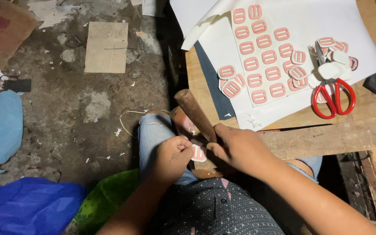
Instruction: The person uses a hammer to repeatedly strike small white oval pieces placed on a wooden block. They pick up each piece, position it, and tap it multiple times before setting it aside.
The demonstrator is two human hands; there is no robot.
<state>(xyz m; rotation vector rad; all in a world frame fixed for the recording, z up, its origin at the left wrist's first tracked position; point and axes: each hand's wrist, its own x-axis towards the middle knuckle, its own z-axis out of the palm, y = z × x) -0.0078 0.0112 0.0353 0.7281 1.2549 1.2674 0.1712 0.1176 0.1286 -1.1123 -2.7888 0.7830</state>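
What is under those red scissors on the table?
The red scissors lie on a white sheet and the wooden table. Small pink and white pieces cover the blades, so the tips are hidden.

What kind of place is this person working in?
Probably a small, informal craft workshop. A rough wooden workbench holds a white sheet covered with pink cut-out pieces and red-handled scissors. The concrete floor is worn and littered with paper scraps.
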